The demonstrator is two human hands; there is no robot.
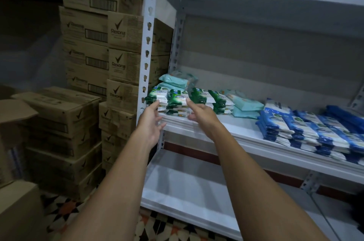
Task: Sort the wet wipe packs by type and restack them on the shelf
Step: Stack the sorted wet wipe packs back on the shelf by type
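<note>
Both hands spread, holding nothing: left hand and right hand flank the green-and-white wet wipe packs, likely squaring the stack; blue packs well apart on the white metal shelf, so types stay separate

Dim overall. Brightest area: white shelf surfaces at centre and right, lit from above-right. Left side with stacked cartons falls into deep shadow. Soft focus throughout; slight motion blur on both hands. Wide-angle bowing curves the shelf upright and edges. No glare noted.
</note>
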